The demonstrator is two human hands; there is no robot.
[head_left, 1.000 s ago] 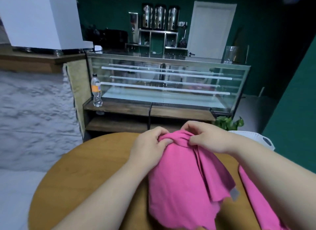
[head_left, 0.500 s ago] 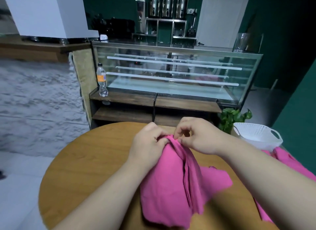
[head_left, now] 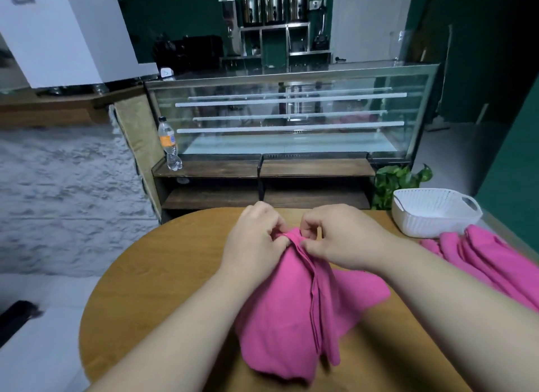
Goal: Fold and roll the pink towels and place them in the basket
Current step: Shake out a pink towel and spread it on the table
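A pink towel [head_left: 285, 310] lies bunched on the round wooden table [head_left: 151, 281], its far edge gathered into folds. My left hand [head_left: 256, 240] pinches that far edge from the left. My right hand [head_left: 338, 237] pinches the same edge from the right, fingertips almost meeting the left ones. A white ribbed basket [head_left: 431, 219] stands at the table's far right and holds nothing that I can see. More pink towels [head_left: 490, 263] lie in a loose pile just in front of the basket.
Beyond the table stands a glass display case [head_left: 291, 114] on a wooden shelf with a plastic bottle [head_left: 170, 143]. A green plant [head_left: 396, 181] sits behind the basket. A white stone wall [head_left: 64, 193] is on the left, a green wall on the right.
The view has tilted down and right, bringing the basket and the towel pile into sight. Both hands have drawn closer together on the towel's far edge, and the towel has settled lower on the table.
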